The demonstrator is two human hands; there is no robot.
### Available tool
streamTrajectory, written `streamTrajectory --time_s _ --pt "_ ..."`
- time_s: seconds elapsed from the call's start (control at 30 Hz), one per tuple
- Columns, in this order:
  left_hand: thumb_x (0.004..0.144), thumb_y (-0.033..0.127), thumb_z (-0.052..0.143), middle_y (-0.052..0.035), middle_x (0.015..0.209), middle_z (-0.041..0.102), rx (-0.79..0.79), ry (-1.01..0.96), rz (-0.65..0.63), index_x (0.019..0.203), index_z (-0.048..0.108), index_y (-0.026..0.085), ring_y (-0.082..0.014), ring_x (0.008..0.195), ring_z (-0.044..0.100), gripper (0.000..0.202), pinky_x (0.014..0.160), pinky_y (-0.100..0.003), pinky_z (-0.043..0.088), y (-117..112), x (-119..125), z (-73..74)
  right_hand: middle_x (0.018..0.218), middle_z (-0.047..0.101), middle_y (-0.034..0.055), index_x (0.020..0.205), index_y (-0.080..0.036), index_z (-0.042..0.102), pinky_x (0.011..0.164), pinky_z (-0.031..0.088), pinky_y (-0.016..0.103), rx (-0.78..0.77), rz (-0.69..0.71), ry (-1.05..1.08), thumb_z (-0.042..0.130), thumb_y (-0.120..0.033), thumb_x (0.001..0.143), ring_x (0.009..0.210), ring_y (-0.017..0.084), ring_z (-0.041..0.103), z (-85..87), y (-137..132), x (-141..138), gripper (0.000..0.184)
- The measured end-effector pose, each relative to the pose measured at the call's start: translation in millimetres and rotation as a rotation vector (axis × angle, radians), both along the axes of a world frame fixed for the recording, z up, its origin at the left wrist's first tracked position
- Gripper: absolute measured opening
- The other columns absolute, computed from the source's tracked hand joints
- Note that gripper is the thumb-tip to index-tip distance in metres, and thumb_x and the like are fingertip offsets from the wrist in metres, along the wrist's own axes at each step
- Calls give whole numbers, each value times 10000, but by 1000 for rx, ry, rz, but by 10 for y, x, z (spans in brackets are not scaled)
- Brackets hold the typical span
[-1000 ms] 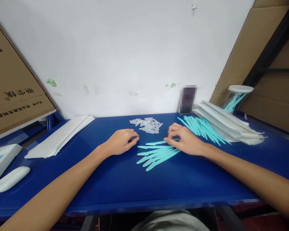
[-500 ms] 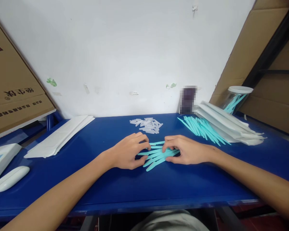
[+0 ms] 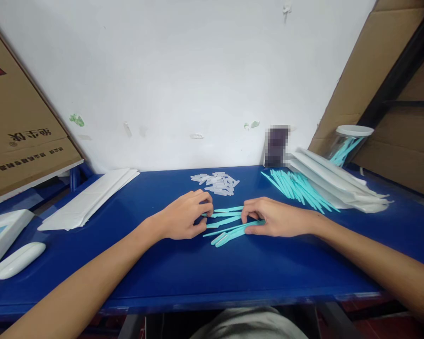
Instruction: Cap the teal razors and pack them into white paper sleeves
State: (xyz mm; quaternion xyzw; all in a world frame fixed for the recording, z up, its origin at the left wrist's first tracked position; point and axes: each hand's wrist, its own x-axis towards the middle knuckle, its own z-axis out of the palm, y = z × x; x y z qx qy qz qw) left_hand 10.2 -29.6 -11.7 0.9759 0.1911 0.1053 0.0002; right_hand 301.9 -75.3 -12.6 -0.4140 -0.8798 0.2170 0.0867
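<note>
Several thin teal plastic sticks [image 3: 228, 221] lie fanned on the blue table [image 3: 205, 263] between my two hands. My left hand [image 3: 185, 216] rests at their left ends, its fingertips pinched on the tips of the upper sticks. At the right ends, my right hand [image 3: 273, 217] has its fingers curled over and pressed on the bundle. A small heap of clear plastic caps [image 3: 216, 183] lies just behind the hands.
A larger pile of teal sticks [image 3: 298, 188] lies at the back right beside stacked white sleeves [image 3: 335, 181] and a lidded clear jar [image 3: 348, 141]. White paper sleeves [image 3: 88, 197] lie at left, with a white oval case [image 3: 17, 260], a white box [image 3: 2, 230] and cardboard boxes [image 3: 17, 127].
Both hands came together onto the fanned teal sticks. The sticks are now gathered closer, with my left fingertips on their left ends and my right fingers over the right ends.
</note>
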Motion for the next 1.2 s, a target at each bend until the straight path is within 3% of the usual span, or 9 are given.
streamTrajectory --time_s 0.17,0.4,0.57,0.73,0.93,1.2 --pt "908 186 518 -91 1129 616 9 -2 13 930 633 179 -230 973 584 118 874 -379 447 48 -30 -4 794 520 3 845 -187 654 612 353 274 -59 37 -4 628 -461 913 646 122 437 43 -10 1 283" --pt "951 255 516 -90 1113 636 -3 -20 34 931 664 179 -222 959 594 168 868 -371 439 66 -55 16 738 537 -26 822 -194 630 627 337 259 113 50 -24 643 -266 865 629 104 454 -13 -16 -17 85" --pt "930 364 618 -28 867 646 -177 0 -7 831 648 191 -180 808 566 202 766 -331 425 -41 -12 72 738 554 -15 798 -189 637 612 338 256 127 47 -3 635 -315 899 627 106 474 -36 -12 -8 161" --pt "920 225 595 -15 768 617 -155 51 -49 768 642 191 -163 733 536 163 733 -325 401 -112 53 77 765 572 -9 817 -187 665 614 343 257 129 43 -4 644 -313 897 643 106 486 -36 0 2 151" --pt "943 169 541 6 732 599 -180 113 -37 771 620 195 -153 698 510 191 726 -305 374 -105 61 68 806 611 5 882 -187 676 632 360 255 134 41 7 649 -303 892 671 114 514 -35 18 21 119" --pt "971 338 612 9 790 607 -190 90 32 838 543 195 -159 709 507 207 697 -300 343 -79 51 29 720 577 -20 1001 -183 689 610 363 259 29 1 -14 631 -373 912 598 110 494 0 2 3 217"
